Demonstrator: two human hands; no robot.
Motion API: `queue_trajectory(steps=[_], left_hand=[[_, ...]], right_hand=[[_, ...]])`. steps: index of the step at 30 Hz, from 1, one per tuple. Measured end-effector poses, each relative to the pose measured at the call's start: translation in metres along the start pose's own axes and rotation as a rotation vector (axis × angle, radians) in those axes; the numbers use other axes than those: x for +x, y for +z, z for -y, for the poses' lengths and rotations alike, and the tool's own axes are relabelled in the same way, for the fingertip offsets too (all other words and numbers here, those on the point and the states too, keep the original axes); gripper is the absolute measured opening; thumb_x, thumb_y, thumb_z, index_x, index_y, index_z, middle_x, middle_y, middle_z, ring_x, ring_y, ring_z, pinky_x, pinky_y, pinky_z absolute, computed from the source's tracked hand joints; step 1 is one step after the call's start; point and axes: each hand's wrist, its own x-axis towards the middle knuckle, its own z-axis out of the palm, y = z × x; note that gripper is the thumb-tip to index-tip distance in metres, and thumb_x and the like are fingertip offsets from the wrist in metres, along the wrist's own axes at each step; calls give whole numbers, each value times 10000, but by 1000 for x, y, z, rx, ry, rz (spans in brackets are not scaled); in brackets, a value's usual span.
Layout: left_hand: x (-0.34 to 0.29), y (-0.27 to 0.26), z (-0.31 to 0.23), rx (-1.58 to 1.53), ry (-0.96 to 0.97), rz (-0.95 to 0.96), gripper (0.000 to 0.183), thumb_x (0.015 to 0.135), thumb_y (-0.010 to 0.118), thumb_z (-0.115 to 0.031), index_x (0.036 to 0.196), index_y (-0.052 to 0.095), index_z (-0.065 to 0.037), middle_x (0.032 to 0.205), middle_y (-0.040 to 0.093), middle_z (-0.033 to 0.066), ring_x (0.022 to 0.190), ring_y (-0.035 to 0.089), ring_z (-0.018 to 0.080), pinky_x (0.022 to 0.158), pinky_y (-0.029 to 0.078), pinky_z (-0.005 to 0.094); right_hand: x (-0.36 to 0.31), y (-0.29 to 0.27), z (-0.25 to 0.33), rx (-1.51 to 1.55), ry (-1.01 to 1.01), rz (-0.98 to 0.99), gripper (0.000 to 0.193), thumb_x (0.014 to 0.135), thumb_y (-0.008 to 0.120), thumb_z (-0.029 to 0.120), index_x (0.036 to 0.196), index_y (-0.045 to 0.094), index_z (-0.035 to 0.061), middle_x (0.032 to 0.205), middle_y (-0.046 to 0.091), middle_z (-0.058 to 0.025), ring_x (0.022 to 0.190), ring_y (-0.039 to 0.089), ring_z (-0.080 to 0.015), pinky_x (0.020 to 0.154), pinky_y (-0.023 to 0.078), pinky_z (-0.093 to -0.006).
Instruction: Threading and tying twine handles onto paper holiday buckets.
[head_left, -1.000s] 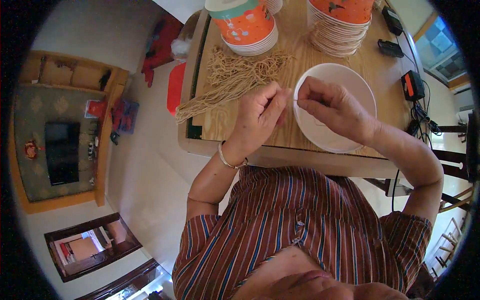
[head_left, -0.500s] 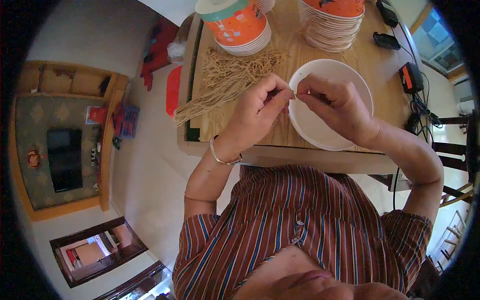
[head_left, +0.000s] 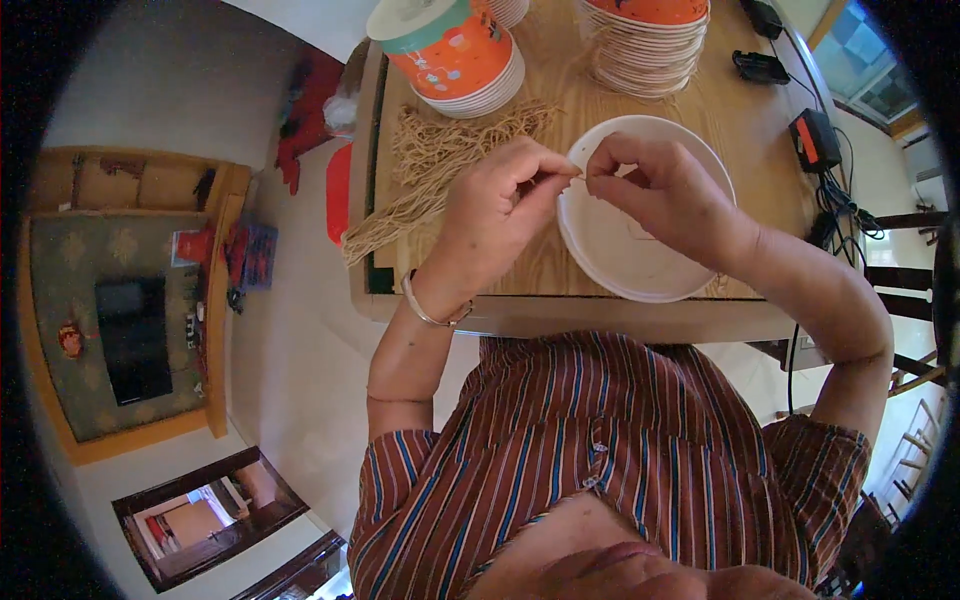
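My left hand (head_left: 500,205) and my right hand (head_left: 675,195) meet at the fingertips over the left rim of a wide white tub (head_left: 645,275). Thumb and forefinger of each hand pinch a short bit of thin tan strand (head_left: 581,177), mostly hidden by the fingers. Left of the tub lies a loose bundle of tan twine (head_left: 425,190), some of it behind my left hand. A faint thin line shows on the tub's bottom below my right hand.
At the table's far side stand a stack of orange and green paper bowls (head_left: 450,60) and another wrapped orange stack (head_left: 645,50). A black adapter with an orange label (head_left: 815,140) and tangled black cables (head_left: 840,215) lie along the right edge. A red stool (head_left: 339,195) is left of the table.
Both hands remain pinched together over the tub's rim. The fingertips sit slightly further apart, and my right fingers have curled more. The whole view has shifted a little.
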Motion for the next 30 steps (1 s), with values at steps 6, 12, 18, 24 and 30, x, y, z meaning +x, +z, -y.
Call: queue_trajectory(steps=[6,12,18,24,30], left_hand=[[-2,3,16,1,-24,-143,138,872,645,-34,1009,626,-29,852,626,45,730,592,118,648,487,276],[-11,20,24,-31,-143,-82,385,894,641,-90,1246,494,-37,788,598,35,688,549,82,625,467,249],[-19,21,3,-96,-298,0,451,909,584,-48,1336,438,-38,707,557,-17,642,490,44,573,404,212],[-35,24,-1,-271,-403,21,569,904,567,-19,1422,333,-48,739,596,11,662,532,56,579,412,207],[-40,25,-5,-411,-457,33,600,909,551,-14,1444,283,-49,793,644,54,676,584,81,589,451,217]], right_hand=[[2,-7,8,210,399,62,78,910,598,138,878,613,69,715,515,45,569,455,-36,460,372,-206],[7,-7,1,262,465,19,107,911,586,139,868,608,43,724,541,5,544,473,-66,458,396,-230],[5,-5,-12,281,492,36,116,923,585,140,913,616,29,784,583,-13,551,496,-75,466,413,-237],[3,0,-17,296,501,73,129,923,601,150,949,628,27,813,609,-16,557,502,-64,458,413,-224],[0,4,-8,347,527,84,136,926,601,156,965,631,29,825,619,-16,572,502,-59,464,417,-214]])
